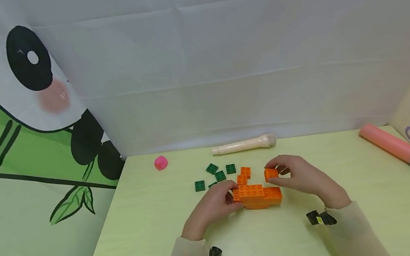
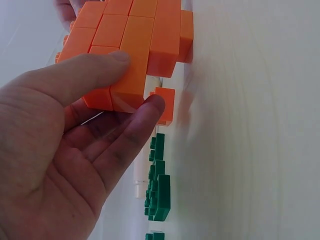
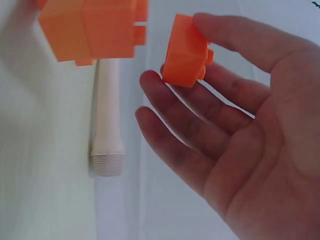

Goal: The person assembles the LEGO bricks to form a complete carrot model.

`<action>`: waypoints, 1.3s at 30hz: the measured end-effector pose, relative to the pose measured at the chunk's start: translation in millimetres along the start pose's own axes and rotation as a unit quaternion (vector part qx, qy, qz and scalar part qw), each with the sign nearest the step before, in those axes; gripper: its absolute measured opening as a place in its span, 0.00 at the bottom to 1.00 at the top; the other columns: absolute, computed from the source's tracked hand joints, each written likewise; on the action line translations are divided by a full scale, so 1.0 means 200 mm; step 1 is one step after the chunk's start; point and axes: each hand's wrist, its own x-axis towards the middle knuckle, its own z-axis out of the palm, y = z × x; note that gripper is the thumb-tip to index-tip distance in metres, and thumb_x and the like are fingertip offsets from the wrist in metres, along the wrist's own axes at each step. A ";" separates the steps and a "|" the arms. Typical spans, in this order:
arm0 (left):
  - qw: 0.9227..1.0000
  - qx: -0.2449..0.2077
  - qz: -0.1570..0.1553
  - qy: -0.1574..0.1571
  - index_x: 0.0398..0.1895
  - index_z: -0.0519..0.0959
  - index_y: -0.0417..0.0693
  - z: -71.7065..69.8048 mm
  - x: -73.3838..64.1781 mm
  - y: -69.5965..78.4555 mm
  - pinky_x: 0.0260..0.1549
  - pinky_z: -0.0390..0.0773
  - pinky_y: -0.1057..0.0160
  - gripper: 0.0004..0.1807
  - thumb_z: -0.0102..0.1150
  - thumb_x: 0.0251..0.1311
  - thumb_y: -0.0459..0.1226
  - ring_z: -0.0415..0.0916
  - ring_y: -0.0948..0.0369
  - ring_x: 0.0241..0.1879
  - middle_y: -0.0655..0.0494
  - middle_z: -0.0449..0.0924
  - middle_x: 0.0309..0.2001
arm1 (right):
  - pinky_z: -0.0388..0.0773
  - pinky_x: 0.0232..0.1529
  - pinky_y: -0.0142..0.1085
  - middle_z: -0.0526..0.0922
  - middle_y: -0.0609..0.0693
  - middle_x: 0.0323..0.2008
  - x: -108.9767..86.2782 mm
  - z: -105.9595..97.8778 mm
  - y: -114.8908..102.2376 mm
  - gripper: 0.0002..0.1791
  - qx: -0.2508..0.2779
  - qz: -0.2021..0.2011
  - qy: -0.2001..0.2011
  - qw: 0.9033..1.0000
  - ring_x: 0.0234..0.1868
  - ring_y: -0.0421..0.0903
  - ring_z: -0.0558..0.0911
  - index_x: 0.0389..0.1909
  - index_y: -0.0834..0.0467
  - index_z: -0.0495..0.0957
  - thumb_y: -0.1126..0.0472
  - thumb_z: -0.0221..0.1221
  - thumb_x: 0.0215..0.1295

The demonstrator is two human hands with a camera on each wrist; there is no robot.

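My left hand (image 1: 217, 203) grips the left end of an orange block assembly (image 1: 253, 196), built of several studded bricks. In the left wrist view the thumb presses along the side of this assembly (image 2: 135, 50), with the fingers on its far side. My right hand (image 1: 300, 175) pinches a single orange brick (image 1: 271, 174) between thumb and fingertips, just above and right of the assembly. The right wrist view shows that brick (image 3: 185, 52) apart from the assembly (image 3: 90, 30), its studs turned toward the palm.
Loose orange bricks (image 1: 243, 175) lie behind the assembly. Several green bricks (image 1: 219, 175) are scattered to their left. Farther back are a pale microphone-shaped stick (image 1: 245, 144) and a pink round object (image 1: 161, 162). A pink cylinder with a black cord (image 1: 391, 143) lies at the right.
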 end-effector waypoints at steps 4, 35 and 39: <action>1.000 0.000 0.004 -0.002 0.51 0.80 0.50 -0.01 -0.01 0.00 0.41 0.79 0.66 0.17 0.75 0.62 0.40 0.75 0.65 0.37 0.65 0.79 0.41 | 0.81 0.55 0.52 0.84 0.45 0.48 -0.03 0.00 -0.05 0.18 0.007 -0.009 -0.023 1.000 0.47 0.48 0.82 0.53 0.58 0.83 0.56 0.72 0.66; 1.000 -0.009 0.017 -0.012 0.48 0.80 0.50 -0.02 -0.07 -0.01 0.38 0.79 0.66 0.16 0.75 0.62 0.39 0.75 0.64 0.35 0.66 0.78 0.38 | 0.82 0.49 0.50 0.85 0.39 0.40 -0.07 0.11 -0.17 0.12 -0.027 0.011 -0.056 0.998 0.42 0.42 0.81 0.45 0.54 0.86 0.58 0.74 0.62; 1.000 -0.010 0.015 -0.013 0.49 0.80 0.51 -0.02 -0.07 -0.01 0.38 0.79 0.66 0.16 0.75 0.62 0.40 0.75 0.64 0.35 0.67 0.78 0.38 | 0.83 0.47 0.51 0.85 0.40 0.40 -0.07 0.12 -0.18 0.11 -0.029 0.012 -0.050 0.998 0.41 0.43 0.81 0.43 0.54 0.86 0.59 0.75 0.61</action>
